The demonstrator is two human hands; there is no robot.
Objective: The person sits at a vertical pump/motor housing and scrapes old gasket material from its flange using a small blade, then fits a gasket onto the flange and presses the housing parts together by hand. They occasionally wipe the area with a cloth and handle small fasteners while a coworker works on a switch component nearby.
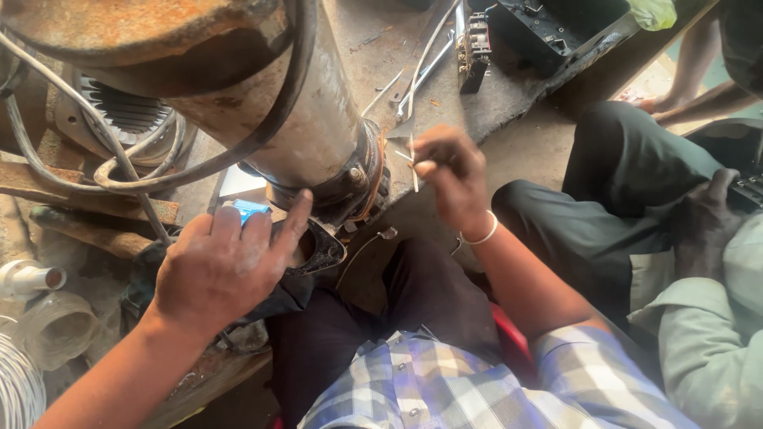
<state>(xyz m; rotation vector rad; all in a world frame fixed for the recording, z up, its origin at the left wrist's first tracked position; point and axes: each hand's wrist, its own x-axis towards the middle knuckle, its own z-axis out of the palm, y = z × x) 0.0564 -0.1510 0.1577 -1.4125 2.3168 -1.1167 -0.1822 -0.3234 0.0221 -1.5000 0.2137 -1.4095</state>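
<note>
Workshop floor: left hand (218,270) on blue box (248,209), right hand (449,179) pinching wire (413,163).

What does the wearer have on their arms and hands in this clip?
Both forearms are bare, with no gloves. The right hand has a thin white bangle at the wrist. The left hand wears nothing. A blue, white and grey checked shirt shows below.

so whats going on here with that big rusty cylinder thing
A person sits on the floor against a large rusty metal cylinder with black cables looped around it. Their left hand holds a small blue object near the cylinder's flanged end, forefinger touching it. Their right hand pinches thin pale strips beside that end. Another person sits close by on the right.
</note>
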